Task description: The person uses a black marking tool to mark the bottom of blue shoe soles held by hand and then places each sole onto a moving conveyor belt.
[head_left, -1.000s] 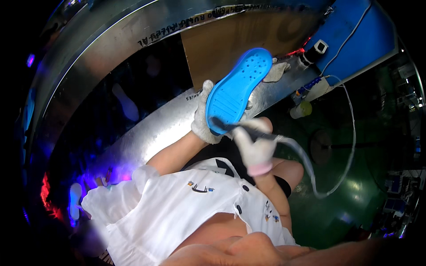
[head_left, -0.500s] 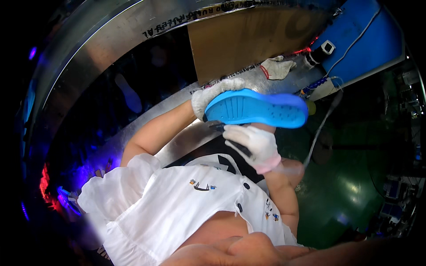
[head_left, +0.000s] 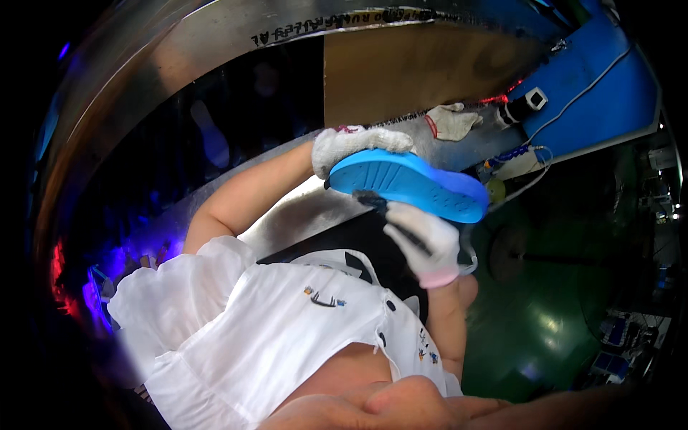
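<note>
A blue shoe sole with grooves and small pits on its face is held up in front of me, tilted down to the right. My left hand, in a knitted off-white glove, grips its left end and upper edge. Below the sole is my right hand, in a white glove with a pink cuff. Its fingers are closed round a slim dark tool, which looks like a brush. The tool's dark end lies at the sole's lower left edge; whether it touches I cannot tell.
An off-white work glove with a red edge lies on the metal ledge. Behind stands a brown cardboard panel. Right of it are a black cylindrical device, a blue panel and a cable. Another sole rests in the dark recess at left.
The sole has tipped, its right end now lower. My right hand has shifted slightly down and right, and the dark end of the tool shows more plainly at the sole's edge.
</note>
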`<action>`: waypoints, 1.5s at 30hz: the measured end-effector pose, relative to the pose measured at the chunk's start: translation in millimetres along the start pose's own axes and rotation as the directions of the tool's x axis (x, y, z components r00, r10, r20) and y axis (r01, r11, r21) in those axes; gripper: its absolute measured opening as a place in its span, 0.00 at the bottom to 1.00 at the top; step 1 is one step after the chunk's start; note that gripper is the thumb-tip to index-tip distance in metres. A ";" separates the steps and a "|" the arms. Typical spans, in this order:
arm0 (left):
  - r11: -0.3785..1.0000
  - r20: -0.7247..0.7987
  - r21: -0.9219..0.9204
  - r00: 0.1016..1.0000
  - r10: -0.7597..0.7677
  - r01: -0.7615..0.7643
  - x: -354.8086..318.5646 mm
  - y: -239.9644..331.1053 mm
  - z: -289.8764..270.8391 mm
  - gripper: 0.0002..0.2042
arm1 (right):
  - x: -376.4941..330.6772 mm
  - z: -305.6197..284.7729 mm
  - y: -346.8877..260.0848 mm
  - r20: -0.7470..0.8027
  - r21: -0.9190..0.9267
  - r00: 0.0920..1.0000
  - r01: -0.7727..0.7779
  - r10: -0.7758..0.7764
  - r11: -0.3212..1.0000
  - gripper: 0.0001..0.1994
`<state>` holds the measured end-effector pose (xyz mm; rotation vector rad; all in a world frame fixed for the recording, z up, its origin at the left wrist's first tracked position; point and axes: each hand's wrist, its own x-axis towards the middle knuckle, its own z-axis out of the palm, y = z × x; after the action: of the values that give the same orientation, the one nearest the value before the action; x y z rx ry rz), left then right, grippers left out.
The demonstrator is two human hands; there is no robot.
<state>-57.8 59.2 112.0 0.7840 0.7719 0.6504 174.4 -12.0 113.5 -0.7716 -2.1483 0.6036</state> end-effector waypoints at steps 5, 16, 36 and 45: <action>0.994 0.102 -0.027 0.989 -0.106 0.109 -10.4 9.9 -4.2 0.26 | 2.7 -10.8 -11.7 0.024 -0.079 1.000 0.018 -0.016 0.997 0.10; 0.987 0.233 -0.108 0.962 0.142 -0.119 14.9 -22.6 -49.5 0.24 | 1.7 -19.0 -7.7 -0.033 -0.206 0.987 0.150 -0.160 0.967 0.13; 0.980 0.162 -0.176 0.979 0.124 -0.095 -23.1 7.3 -54.6 0.35 | 4.6 -43.1 -10.5 -0.192 -0.136 0.954 0.206 -0.230 0.969 0.14; 0.701 0.026 -0.319 0.733 0.679 -0.638 -133.0 46.8 2.2 0.52 | -0.5 -26.0 -7.7 -0.241 0.116 0.949 0.236 -0.203 0.965 0.15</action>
<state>-140.5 -15.9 198.2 0.8208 0.2196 1.3172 192.5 -13.4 133.7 -0.4881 -1.9234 0.5196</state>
